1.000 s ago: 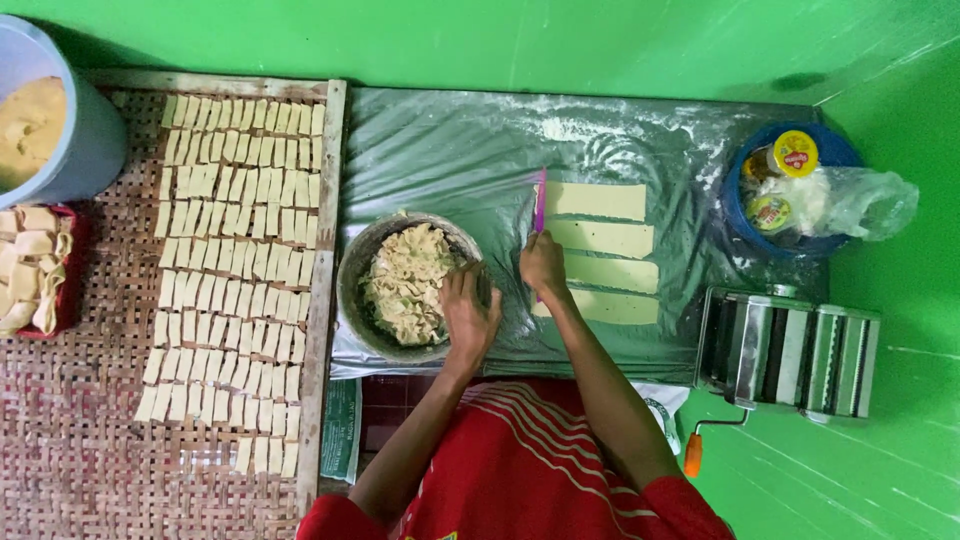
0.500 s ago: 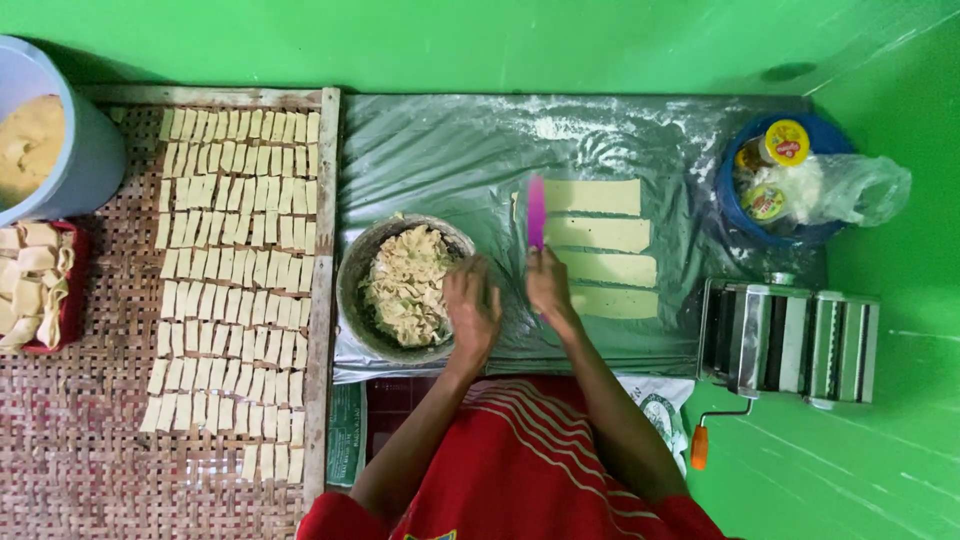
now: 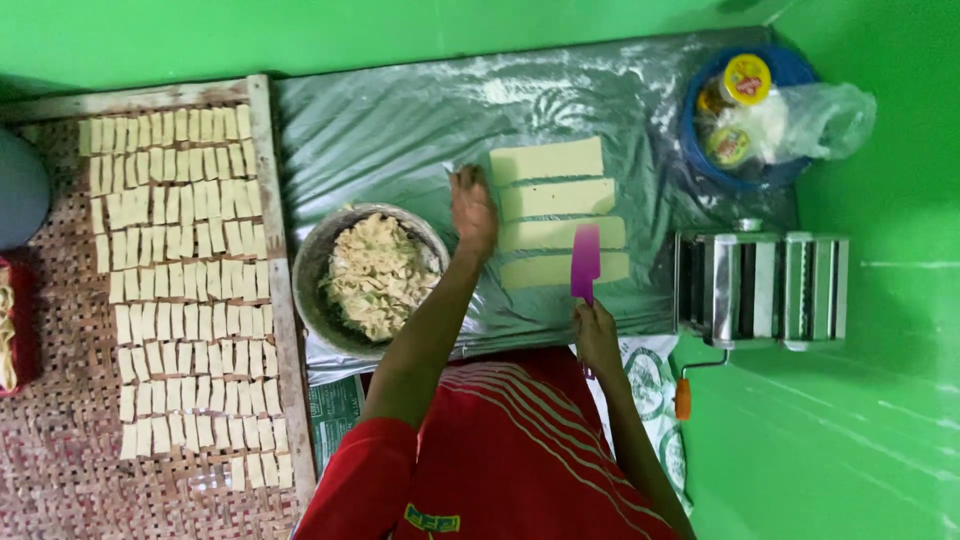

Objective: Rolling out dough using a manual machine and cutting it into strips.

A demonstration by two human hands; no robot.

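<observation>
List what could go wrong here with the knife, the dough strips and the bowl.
1. The left hand rests at the strips' end, in line with the purple knife; a long stroke might nick fingers.
2. The strips lie close together and may stick.
3. The full bowl sits beside the left forearm; a nudge could spill filling.

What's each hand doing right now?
Left hand: open, resting flat beside the dough strips.
Right hand: closed, gripping the pink knife.
</observation>
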